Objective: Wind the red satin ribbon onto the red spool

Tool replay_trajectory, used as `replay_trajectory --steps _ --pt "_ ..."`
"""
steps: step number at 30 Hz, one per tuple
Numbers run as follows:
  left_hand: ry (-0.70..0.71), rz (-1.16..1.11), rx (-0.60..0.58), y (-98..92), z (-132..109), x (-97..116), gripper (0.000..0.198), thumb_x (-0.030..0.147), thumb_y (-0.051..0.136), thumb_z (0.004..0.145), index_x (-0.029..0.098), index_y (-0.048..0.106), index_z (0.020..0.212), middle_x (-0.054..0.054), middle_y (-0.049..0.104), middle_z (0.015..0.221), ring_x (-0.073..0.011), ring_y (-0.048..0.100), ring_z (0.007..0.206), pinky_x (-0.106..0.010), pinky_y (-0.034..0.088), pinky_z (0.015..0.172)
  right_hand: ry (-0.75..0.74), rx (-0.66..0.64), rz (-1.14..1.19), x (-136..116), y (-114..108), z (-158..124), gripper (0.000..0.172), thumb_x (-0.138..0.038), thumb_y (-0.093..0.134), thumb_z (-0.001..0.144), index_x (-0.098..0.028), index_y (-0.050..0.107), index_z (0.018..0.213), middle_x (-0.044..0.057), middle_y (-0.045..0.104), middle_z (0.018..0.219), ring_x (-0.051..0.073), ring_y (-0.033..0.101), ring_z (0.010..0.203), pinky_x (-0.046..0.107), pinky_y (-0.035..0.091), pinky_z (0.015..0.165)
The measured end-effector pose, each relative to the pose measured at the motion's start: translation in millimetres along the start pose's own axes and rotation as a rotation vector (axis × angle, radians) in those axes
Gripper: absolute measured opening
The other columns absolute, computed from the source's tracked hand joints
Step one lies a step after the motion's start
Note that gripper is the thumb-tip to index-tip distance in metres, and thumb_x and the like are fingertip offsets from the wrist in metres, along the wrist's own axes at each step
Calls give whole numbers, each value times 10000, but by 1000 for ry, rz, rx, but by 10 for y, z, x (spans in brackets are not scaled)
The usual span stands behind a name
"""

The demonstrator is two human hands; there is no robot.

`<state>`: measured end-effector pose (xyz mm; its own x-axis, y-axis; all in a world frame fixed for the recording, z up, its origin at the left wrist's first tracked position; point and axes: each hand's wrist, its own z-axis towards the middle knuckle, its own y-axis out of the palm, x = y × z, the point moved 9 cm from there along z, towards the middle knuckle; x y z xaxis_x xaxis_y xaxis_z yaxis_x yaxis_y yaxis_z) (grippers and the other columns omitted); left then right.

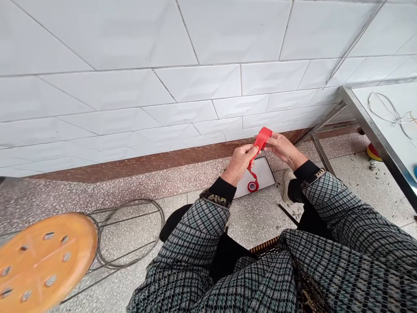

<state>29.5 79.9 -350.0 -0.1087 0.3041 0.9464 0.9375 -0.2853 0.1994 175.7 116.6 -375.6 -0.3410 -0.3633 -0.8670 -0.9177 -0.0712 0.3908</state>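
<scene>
A red ribbon (pixel 262 138) is stretched between my hands in front of the wall's foot. My left hand (pixel 240 161) pinches it, thumb on top. My right hand (pixel 284 150) is closed around the ribbon's upper, folded end, with its fingertips partly hidden behind it. From my left hand a twisted length hangs down to a small ribbon roll (pixel 252 186). The roll is over a shallow white box (pixel 265 171) with a dark edge on the floor.
An orange stool (pixel 45 261) with a holed seat and wire legs lies on its side at the left. At the right stands a metal-framed table (pixel 365 117) with thin wires (pixel 391 113) on top. A red and yellow roll (pixel 373 152) is beneath it. White tiles (pixel 208 82) cover the wall ahead.
</scene>
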Motion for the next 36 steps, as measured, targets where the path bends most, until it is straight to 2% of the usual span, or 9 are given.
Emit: replay_trajectory --steps 4,8,10,14,16,24,29,33,36 --pt "12 47 51 -42 3 -6 479 642 786 802 171 701 781 78 423 492 -61 309 411 -242 233 443 59 -22 89 76 47 -12 314 -303 946 701 -194 781 944 44 811 895 124 701 742 194 561 621" --pt "93 117 71 -48 17 40 478 631 778 820 172 680 731 38 520 546 -77 437 451 -239 325 475 112 -82 146 125 143 -38 248 -314 915 732 -180 765 877 83 825 937 132 702 735 194 567 604" --pt "85 108 55 -24 24 15 483 640 774 826 178 665 733 37 520 537 -85 452 445 -243 340 476 120 -91 170 142 178 -41 209 -307 890 754 -182 761 861 94 832 949 138 699 725 199 571 592" --pt "28 76 65 -5 15 -36 472 636 770 832 181 662 768 83 391 515 -59 279 416 -241 202 433 149 -69 216 193 198 -33 140 -268 843 788 -180 762 861 95 840 968 128 689 700 183 570 568" --pt "32 102 76 4 3 -15 469 628 767 830 175 664 764 84 376 530 -57 261 449 -239 191 453 151 -67 239 200 201 -25 120 -256 827 803 -178 764 869 94 844 982 122 688 692 177 574 568" --pt "120 193 132 -37 -5 81 385 538 702 868 171 684 752 49 470 558 -107 404 560 -254 327 558 147 -58 287 179 193 -24 73 -185 777 862 -181 759 932 90 846 1004 120 692 677 178 571 564" --pt "169 156 147 -59 45 24 368 507 753 856 174 644 743 12 618 679 -122 539 644 -250 431 622 224 -91 343 234 301 -96 72 -203 707 926 -192 743 987 77 849 1056 148 734 758 248 635 689" --pt "224 57 216 -108 60 10 288 391 808 825 192 618 911 -7 706 855 -138 656 722 -253 509 661 274 -91 400 285 322 -125 131 -232 617 990 -191 733 1034 55 844 985 174 751 812 368 670 811" --pt "253 98 182 -81 70 50 339 281 784 837 201 660 1143 2 708 859 -140 677 734 -251 524 675 301 -99 438 327 314 -130 138 -221 588 997 -190 718 1031 35 828 892 183 748 803 447 672 876"
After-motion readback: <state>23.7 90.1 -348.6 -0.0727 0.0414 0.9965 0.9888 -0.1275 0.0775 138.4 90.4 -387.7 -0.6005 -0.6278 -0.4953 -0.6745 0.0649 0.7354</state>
